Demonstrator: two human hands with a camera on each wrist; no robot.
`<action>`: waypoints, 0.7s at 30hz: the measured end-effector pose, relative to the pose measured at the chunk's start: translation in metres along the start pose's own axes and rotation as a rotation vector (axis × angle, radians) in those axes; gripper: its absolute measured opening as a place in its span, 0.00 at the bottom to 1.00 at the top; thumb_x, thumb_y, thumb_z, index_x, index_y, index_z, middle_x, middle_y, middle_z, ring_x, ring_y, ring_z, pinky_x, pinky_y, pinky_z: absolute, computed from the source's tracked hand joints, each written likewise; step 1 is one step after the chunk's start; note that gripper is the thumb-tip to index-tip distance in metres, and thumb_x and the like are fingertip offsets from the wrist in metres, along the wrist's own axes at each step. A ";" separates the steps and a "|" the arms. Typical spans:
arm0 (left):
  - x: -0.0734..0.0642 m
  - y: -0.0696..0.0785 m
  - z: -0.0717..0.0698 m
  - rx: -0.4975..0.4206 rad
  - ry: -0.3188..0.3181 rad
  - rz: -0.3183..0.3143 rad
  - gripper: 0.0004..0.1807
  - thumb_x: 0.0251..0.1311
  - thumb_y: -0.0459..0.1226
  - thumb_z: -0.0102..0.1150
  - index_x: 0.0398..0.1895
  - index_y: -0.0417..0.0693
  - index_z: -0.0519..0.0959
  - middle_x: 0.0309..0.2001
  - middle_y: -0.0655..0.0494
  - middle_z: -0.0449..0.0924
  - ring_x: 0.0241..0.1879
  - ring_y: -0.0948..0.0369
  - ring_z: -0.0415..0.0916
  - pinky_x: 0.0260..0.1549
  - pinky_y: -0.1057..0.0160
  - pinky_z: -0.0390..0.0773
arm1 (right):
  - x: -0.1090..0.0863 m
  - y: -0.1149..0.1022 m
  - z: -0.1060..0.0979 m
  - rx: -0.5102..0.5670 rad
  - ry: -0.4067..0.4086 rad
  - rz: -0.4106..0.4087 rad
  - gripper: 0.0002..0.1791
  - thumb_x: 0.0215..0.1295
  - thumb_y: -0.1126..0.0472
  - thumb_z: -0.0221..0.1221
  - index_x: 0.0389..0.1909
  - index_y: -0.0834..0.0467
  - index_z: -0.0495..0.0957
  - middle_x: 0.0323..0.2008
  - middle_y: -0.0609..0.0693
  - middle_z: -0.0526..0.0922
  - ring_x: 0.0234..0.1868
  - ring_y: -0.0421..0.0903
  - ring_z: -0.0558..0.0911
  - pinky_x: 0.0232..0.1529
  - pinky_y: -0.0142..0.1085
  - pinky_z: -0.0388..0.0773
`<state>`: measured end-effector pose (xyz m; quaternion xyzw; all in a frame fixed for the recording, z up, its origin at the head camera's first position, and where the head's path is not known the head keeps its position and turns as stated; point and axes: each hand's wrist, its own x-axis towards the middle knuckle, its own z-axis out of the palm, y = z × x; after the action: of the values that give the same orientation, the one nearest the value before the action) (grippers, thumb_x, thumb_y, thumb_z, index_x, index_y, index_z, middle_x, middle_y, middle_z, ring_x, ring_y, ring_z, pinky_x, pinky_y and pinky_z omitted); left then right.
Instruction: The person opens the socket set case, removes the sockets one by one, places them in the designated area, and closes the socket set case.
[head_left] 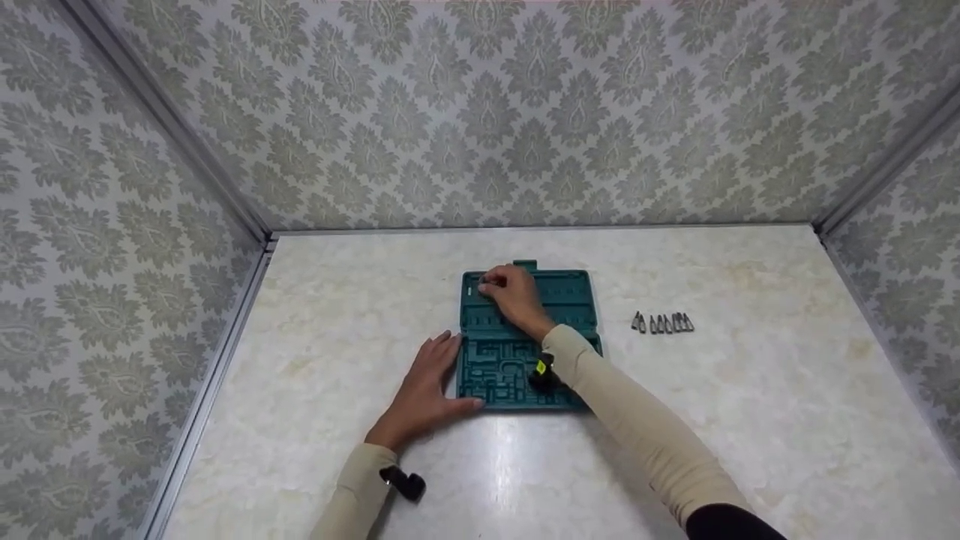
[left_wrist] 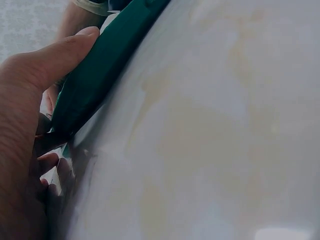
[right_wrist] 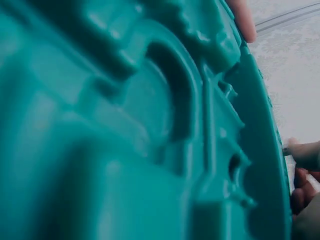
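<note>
A dark green tool case [head_left: 531, 407] lies unfolded on the table, its moulded recesses facing up. My right hand [head_left: 516, 296] reaches across it, thumb and fingers pinching a small dark bit [head_left: 482, 280] over the upper left of the far half. Just left of those fingertips, a small silver bit [head_left: 470, 291] sits in a slot. My left hand [head_left: 427, 390] spans the near left corner, thumb along the front edge and straight fingers by the left side. In the left wrist view the thumb touches the case's wall [left_wrist: 107, 62]. A curved recess [right_wrist: 155, 95] fills the right wrist view.
Several small pointed metal bits [head_left: 660, 323] stand in a row on the marbled table [head_left: 750, 420], right of the case. A latch tab [head_left: 525, 264] sticks out at the case's far edge. Patterned walls [head_left: 487, 112] enclose the table at the back and sides.
</note>
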<state>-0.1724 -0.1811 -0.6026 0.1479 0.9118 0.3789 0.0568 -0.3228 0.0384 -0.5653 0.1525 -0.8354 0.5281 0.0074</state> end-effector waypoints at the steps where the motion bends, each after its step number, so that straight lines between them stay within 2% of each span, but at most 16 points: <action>1: 0.001 0.001 0.001 0.007 0.000 0.000 0.68 0.54 0.73 0.73 0.92 0.58 0.52 0.90 0.53 0.49 0.89 0.45 0.39 0.84 0.36 0.48 | -0.001 0.001 -0.003 0.019 0.004 -0.010 0.09 0.78 0.67 0.67 0.52 0.66 0.89 0.48 0.59 0.89 0.49 0.53 0.85 0.55 0.50 0.83; 7: 0.004 0.003 0.002 0.017 -0.011 0.002 0.68 0.55 0.72 0.73 0.92 0.55 0.52 0.90 0.50 0.49 0.89 0.44 0.39 0.85 0.37 0.46 | -0.008 0.000 -0.030 0.015 -0.012 -0.110 0.10 0.78 0.68 0.66 0.52 0.70 0.88 0.46 0.61 0.89 0.47 0.56 0.85 0.55 0.51 0.83; 13: 0.003 0.000 0.003 0.006 -0.002 -0.001 0.69 0.53 0.73 0.73 0.92 0.58 0.51 0.90 0.52 0.48 0.89 0.45 0.37 0.85 0.36 0.45 | -0.013 0.001 -0.056 0.018 -0.053 -0.086 0.12 0.79 0.66 0.66 0.55 0.70 0.87 0.51 0.61 0.88 0.52 0.57 0.85 0.59 0.53 0.82; 21: 0.002 -0.001 0.002 0.001 -0.005 -0.025 0.70 0.52 0.74 0.73 0.92 0.62 0.50 0.91 0.56 0.47 0.90 0.48 0.37 0.85 0.39 0.45 | -0.023 0.010 -0.084 -0.040 -0.026 -0.047 0.11 0.78 0.64 0.68 0.53 0.68 0.88 0.50 0.58 0.89 0.52 0.55 0.86 0.59 0.53 0.82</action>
<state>-0.1738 -0.1797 -0.6049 0.1376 0.9136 0.3773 0.0638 -0.3162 0.1221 -0.5408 0.1786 -0.8419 0.5091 0.0121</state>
